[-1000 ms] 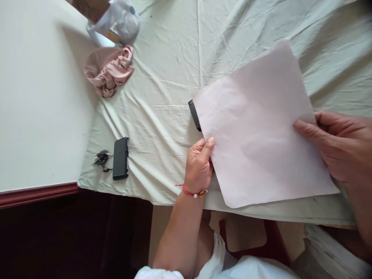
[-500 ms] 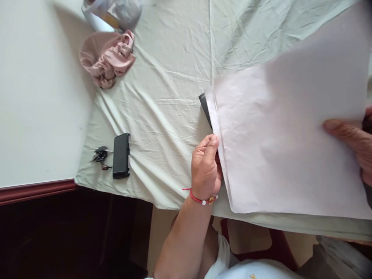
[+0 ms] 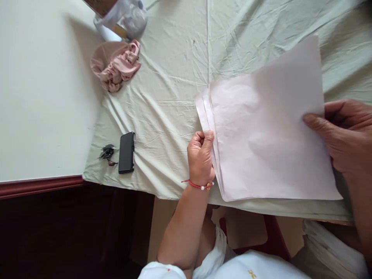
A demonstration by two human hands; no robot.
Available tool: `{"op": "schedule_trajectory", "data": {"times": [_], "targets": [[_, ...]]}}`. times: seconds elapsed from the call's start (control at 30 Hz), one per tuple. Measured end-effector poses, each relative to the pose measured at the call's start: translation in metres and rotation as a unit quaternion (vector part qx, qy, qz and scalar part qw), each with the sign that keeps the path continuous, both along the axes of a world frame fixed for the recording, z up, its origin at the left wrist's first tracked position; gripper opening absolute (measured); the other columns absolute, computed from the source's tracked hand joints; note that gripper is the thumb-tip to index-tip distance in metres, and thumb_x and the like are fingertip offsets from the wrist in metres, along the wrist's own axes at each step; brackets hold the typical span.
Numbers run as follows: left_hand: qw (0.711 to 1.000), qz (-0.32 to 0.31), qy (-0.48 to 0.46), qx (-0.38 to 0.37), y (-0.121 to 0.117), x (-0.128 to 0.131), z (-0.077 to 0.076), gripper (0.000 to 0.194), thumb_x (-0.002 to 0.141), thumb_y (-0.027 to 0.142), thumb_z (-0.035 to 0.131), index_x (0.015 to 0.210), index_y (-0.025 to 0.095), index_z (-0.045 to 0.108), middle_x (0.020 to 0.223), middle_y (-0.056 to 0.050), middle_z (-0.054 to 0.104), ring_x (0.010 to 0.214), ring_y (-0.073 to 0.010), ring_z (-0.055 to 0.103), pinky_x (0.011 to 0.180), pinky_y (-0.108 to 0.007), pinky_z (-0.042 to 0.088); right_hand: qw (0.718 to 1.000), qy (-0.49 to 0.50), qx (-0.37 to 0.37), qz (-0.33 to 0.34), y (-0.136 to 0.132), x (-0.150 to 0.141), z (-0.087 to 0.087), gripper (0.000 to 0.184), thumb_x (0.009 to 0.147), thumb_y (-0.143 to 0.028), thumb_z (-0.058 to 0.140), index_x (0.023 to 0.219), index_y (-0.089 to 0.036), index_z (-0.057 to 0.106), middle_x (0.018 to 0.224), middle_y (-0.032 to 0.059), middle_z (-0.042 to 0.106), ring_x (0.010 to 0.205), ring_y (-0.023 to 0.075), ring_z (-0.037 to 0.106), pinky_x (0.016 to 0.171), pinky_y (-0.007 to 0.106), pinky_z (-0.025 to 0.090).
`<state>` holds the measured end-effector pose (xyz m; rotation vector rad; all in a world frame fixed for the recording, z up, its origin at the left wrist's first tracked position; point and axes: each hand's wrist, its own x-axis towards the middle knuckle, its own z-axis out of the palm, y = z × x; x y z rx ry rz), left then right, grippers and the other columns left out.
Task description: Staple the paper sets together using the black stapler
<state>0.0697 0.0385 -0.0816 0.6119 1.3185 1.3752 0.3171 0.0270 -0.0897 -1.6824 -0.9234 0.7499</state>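
Observation:
Several white sheets of paper (image 3: 267, 143) lie stacked slightly out of line over the table's near edge. My left hand (image 3: 201, 155), with a red string bracelet (image 3: 200, 186) at the wrist, pinches their left edge between thumb and fingers. On the right side my right hand (image 3: 343, 135) grips the paper, thumb on top and fingers behind the edge. The far right corner of the paper rises off the cloth. What lies beneath the sheets is hidden.
A pale green cloth (image 3: 168, 128) with folds covers the table. At the left are a black phone-like case (image 3: 126, 152), a small dark bundle (image 3: 107, 153), a pink gathered fabric item (image 3: 119, 66) and a clear plastic container (image 3: 128, 19). A red stool (image 3: 273, 236) stands below.
My right hand has come left into fuller view with the paper's right edge. The left edges have fanned apart more, and the dark strip beside them no longer shows. The view has shifted slightly.

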Motion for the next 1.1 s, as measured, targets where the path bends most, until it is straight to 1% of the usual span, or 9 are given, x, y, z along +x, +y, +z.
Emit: {"op": "schedule_trajectory", "data": {"times": [0.1, 0.2, 0.37, 0.43, 0.63, 0.77, 0.9, 1.03, 1.1], "targets": [[1.000, -0.012, -0.022, 0.002, 0.002, -0.002, 0.001, 0.028, 0.074, 0.032, 0.082, 0.078, 0.021, 0.057, 0.072, 0.006, 0.067, 0.067, -0.0094, 0.064, 0.078, -0.026, 0.055, 1.000, 0.005, -0.023, 0.012, -0.002, 0.000, 0.007, 0.037, 0.071, -0.044, 0.083, 0.098, -0.020, 0.078, 0.076, 0.0034, 0.066, 0.048, 0.0042, 0.043, 0.035, 0.016, 0.031], [1.000, -0.015, -0.017, 0.006, 0.002, -0.004, 0.000, 0.025, 0.077, 0.029, 0.079, 0.078, 0.021, 0.055, 0.074, 0.006, 0.067, 0.070, -0.0094, 0.065, 0.081, -0.026, 0.056, 1.000, 0.019, -0.023, 0.003, -0.001, 0.001, 0.007, 0.038, 0.069, -0.044, 0.084, 0.097, -0.020, 0.078, 0.077, 0.0034, 0.066, 0.048, 0.0057, 0.045, 0.034, 0.017, 0.030], [1.000, -0.026, -0.001, -0.003, 0.003, -0.006, -0.002, 0.022, 0.081, 0.030, 0.075, 0.082, 0.022, 0.055, 0.078, 0.005, 0.068, 0.073, -0.0106, 0.066, 0.084, -0.029, 0.056, 0.996, 0.080, 0.039, 0.008, 0.004, 0.004, -0.002, 0.032, 0.064, -0.034, 0.088, 0.091, -0.019, 0.078, 0.088, 0.0061, 0.071, 0.064, 0.0086, 0.060, 0.049, 0.015, 0.047], [1.000, -0.026, 0.004, -0.006, 0.004, -0.005, -0.003, 0.021, 0.082, 0.031, 0.075, 0.082, 0.022, 0.056, 0.077, 0.005, 0.068, 0.077, -0.0119, 0.068, 0.085, -0.029, 0.056, 0.995, 0.086, 0.049, 0.015, 0.006, 0.006, -0.005, 0.032, 0.064, -0.033, 0.088, 0.091, -0.019, 0.078, 0.089, 0.0063, 0.071, 0.065, 0.0089, 0.061, 0.052, 0.016, 0.050], [0.999, -0.043, -0.013, 0.016, 0.004, -0.003, 0.000, 0.021, 0.085, 0.039, 0.074, 0.089, 0.021, 0.064, 0.082, 0.000, 0.074, 0.099, -0.0195, 0.074, 0.091, -0.032, 0.057, 0.997, 0.066, 0.023, 0.027, 0.003, 0.006, -0.005, 0.034, 0.066, -0.036, 0.087, 0.094, -0.019, 0.079, 0.087, 0.0063, 0.071, 0.062, 0.0073, 0.058, 0.047, 0.014, 0.045], [0.996, -0.089, -0.010, 0.021, 0.002, -0.005, 0.002, 0.024, 0.085, 0.042, 0.073, 0.095, 0.020, 0.072, 0.095, -0.005, 0.079, 0.106, -0.0224, 0.073, 0.092, -0.034, 0.058, 0.998, 0.056, 0.019, 0.032, 0.001, 0.002, 0.000, 0.033, 0.068, -0.038, 0.086, 0.095, -0.020, 0.079, 0.085, 0.0051, 0.070, 0.061, 0.0071, 0.057, 0.047, 0.014, 0.044], [0.992, -0.123, 0.015, 0.013, -0.001, -0.007, 0.000, 0.026, 0.076, 0.036, 0.083, 0.096, 0.020, 0.076, 0.095, -0.005, 0.080, 0.095, -0.0215, 0.075, 0.087, -0.034, 0.060, 0.999, 0.047, -0.006, -0.012, 0.001, -0.002, 0.007, 0.043, 0.064, -0.048, 0.087, 0.096, -0.020, 0.078, 0.082, 0.0053, 0.068, 0.053, 0.0066, 0.049, 0.036, 0.016, 0.033], [0.993, -0.115, 0.019, 0.006, -0.003, -0.007, -0.002, 0.030, 0.072, 0.035, 0.087, 0.096, 0.020, 0.076, 0.093, -0.004, 0.080, 0.085, -0.0194, 0.075, 0.081, -0.033, 0.060, 0.999, 0.003, -0.037, 0.010, 0.000, -0.003, 0.010, 0.049, 0.059, -0.053, 0.090, 0.090, -0.018, 0.075, 0.073, 0.0032, 0.063, 0.053, 0.0058, 0.048, 0.041, 0.018, 0.038], [0.993, -0.112, 0.020, 0.009, -0.003, -0.007, -0.002, 0.030, 0.073, 0.036, 0.086, 0.096, 0.020, 0.075, 0.093, -0.004, 0.080, 0.086, -0.0193, 0.075, 0.082, -0.033, 0.060, 0.998, -0.017, -0.060, 0.033, -0.001, -0.002, 0.010, 0.049, 0.060, -0.055, 0.088, 0.089, -0.017, 0.075, 0.070, 0.0027, 0.061, 0.054, 0.0068, 0.049, 0.041, 0.017, 0.036]]}}
